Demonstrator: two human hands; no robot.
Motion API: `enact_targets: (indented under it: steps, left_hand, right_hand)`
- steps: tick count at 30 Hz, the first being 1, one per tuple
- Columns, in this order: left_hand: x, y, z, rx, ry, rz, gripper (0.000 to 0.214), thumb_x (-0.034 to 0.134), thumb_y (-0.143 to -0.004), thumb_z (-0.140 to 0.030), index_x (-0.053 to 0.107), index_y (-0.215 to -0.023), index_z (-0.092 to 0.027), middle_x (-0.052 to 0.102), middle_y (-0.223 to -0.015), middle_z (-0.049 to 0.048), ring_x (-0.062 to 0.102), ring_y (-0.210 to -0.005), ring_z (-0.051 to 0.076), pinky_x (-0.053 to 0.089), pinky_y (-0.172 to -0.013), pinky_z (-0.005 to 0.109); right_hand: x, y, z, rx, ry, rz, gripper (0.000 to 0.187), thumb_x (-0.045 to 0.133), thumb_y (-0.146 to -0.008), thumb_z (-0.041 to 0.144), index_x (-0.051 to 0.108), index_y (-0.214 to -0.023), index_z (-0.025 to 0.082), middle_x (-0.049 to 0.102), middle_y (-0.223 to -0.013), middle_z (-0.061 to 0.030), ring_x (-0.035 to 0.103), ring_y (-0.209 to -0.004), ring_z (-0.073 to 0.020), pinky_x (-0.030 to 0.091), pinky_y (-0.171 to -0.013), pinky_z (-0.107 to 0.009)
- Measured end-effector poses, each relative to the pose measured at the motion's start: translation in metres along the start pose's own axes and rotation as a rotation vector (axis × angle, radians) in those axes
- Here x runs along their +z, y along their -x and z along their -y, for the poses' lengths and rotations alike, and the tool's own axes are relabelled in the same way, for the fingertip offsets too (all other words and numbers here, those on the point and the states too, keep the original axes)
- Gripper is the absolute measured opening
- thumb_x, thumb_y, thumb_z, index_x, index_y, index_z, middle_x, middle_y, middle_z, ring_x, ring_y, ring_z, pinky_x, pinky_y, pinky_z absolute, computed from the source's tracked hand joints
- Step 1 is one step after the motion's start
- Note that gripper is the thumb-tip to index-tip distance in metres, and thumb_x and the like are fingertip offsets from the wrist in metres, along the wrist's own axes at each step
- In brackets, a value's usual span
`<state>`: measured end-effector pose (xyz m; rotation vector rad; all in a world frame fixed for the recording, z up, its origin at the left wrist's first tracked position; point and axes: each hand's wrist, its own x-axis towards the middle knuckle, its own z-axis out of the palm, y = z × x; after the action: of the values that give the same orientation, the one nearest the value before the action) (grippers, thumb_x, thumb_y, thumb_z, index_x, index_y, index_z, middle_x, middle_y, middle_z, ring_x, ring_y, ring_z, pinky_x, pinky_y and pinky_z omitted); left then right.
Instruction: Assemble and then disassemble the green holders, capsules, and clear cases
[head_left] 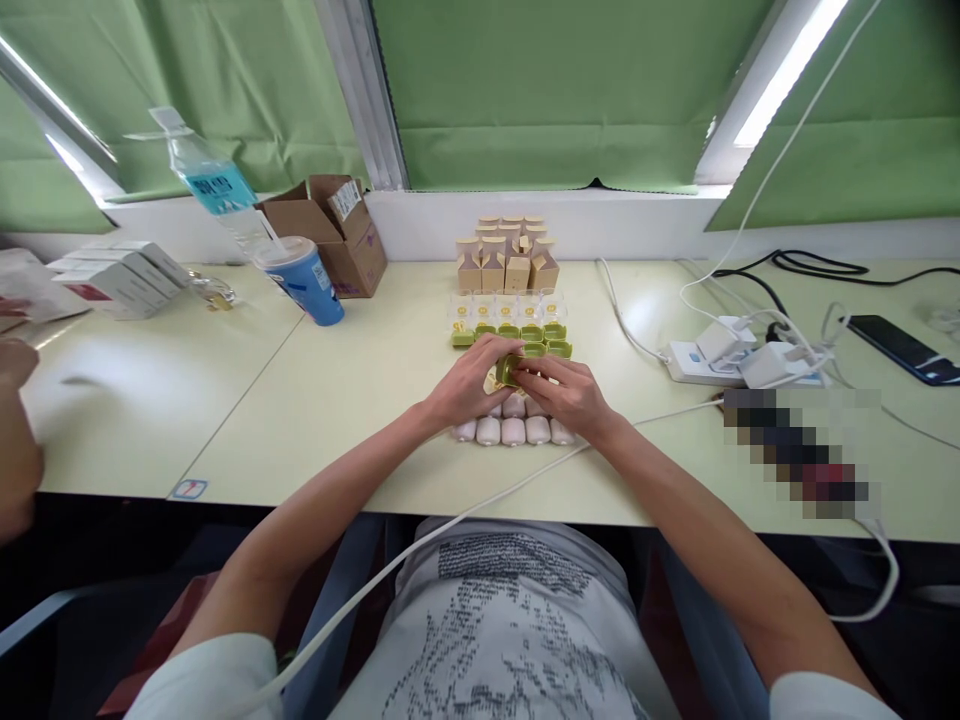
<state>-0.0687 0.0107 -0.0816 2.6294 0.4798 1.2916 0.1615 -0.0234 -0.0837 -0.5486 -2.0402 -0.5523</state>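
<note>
Over the middle of the table, my left hand (471, 382) and my right hand (566, 394) meet around a small green case (507, 370). Fingers of both are closed on it, and they hide part of it. Beyond them stand more green cases (556, 332) in rows. Several clear plastic pieces with yellow stickers (506, 308) line up behind those. Below my hands lie two rows of rounded, whitish cases (513, 431); my hands partly cover the upper row.
Small open cardboard boxes (493, 270) stand near the wall. To the left are a blue cup (304, 285), a bottle (217, 185), a brown carton (360, 245) and another person's hand (16, 365). On the right lie a power strip (697, 363) and phone (904, 345). A white cable (450, 522) crosses my lap.
</note>
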Motion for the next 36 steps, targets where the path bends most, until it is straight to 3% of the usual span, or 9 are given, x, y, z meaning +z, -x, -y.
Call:
enact_targets:
  steps: [5, 11, 17, 23, 29, 36]
  left_hand:
    - [0.0059, 0.0029, -0.0001, -0.002, 0.044, -0.012, 0.069, 0.079, -0.096, -0.011, 0.055, -0.159, -0.026, 0.077, -0.134, 0.0118, 0.074, -0.122, 0.027, 0.067, -0.104, 0.044]
    - [0.0097, 0.0050, 0.0002, -0.056, 0.093, -0.039, 0.070, 0.084, -0.095, -0.014, 0.057, -0.158, -0.026, 0.078, -0.134, 0.0116, 0.077, -0.120, 0.025, 0.069, -0.099, 0.040]
    - [0.0080, 0.0047, 0.0006, -0.120, 0.167, -0.022, 0.065, 0.084, -0.092, -0.014, 0.061, -0.152, -0.025, 0.080, -0.135, 0.0108, 0.080, -0.122, 0.024, 0.071, -0.103, 0.038]
    - [0.0050, 0.0027, -0.0026, -0.181, 0.177, -0.022, 0.064, 0.082, -0.090, -0.010, 0.063, -0.150, -0.022, 0.082, -0.137, 0.0114, 0.081, -0.125, 0.023, 0.070, -0.109, 0.038]
    - [0.0037, 0.0004, -0.0022, -0.177, 0.171, -0.049, 0.065, 0.084, -0.088, -0.007, 0.063, -0.148, -0.021, 0.082, -0.137, 0.0115, 0.082, -0.127, 0.023, 0.070, -0.105, 0.034]
    - [0.0040, 0.0022, 0.0011, -0.154, 0.118, -0.051, 0.063, 0.086, -0.090, -0.010, 0.064, -0.147, -0.022, 0.082, -0.135, 0.0110, 0.082, -0.124, 0.023, 0.071, -0.103, 0.034]
  right_hand:
    - [-0.0013, -0.0015, 0.0018, -0.060, 0.063, -0.007, 0.020, 0.068, -0.109, 0.005, 0.081, -0.106, 0.020, 0.088, -0.103, -0.0060, 0.084, -0.086, -0.0170, 0.068, -0.070, -0.027]
    - [-0.0013, 0.0001, 0.0006, -0.055, 0.069, -0.011, 0.021, 0.066, -0.110, 0.004, 0.081, -0.105, 0.018, 0.089, -0.105, -0.0054, 0.083, -0.081, -0.0141, 0.063, -0.060, -0.025]
    - [-0.0047, -0.0023, 0.0033, -0.046, -0.054, 0.044, 0.020, 0.064, -0.112, 0.006, 0.079, -0.105, 0.017, 0.088, -0.106, -0.0052, 0.085, -0.088, -0.0137, 0.066, -0.067, -0.024]
    - [-0.0036, -0.0008, 0.0046, -0.086, 0.119, 0.052, 0.020, 0.064, -0.111, 0.004, 0.081, -0.106, 0.014, 0.088, -0.105, -0.0062, 0.082, -0.086, -0.0153, 0.063, -0.064, -0.027]
    - [-0.0042, -0.0003, 0.0056, -0.174, 0.252, 0.124, 0.027, 0.060, -0.111, 0.002, 0.082, -0.101, 0.014, 0.086, -0.109, -0.0092, 0.078, -0.088, -0.0170, 0.061, -0.067, -0.030]
    - [-0.0044, 0.0065, 0.0035, -0.079, 0.146, 0.262, 0.030, 0.055, -0.112, 0.002, 0.082, -0.107, 0.014, 0.083, -0.110, -0.0114, 0.075, -0.091, -0.0202, 0.058, -0.069, -0.033]
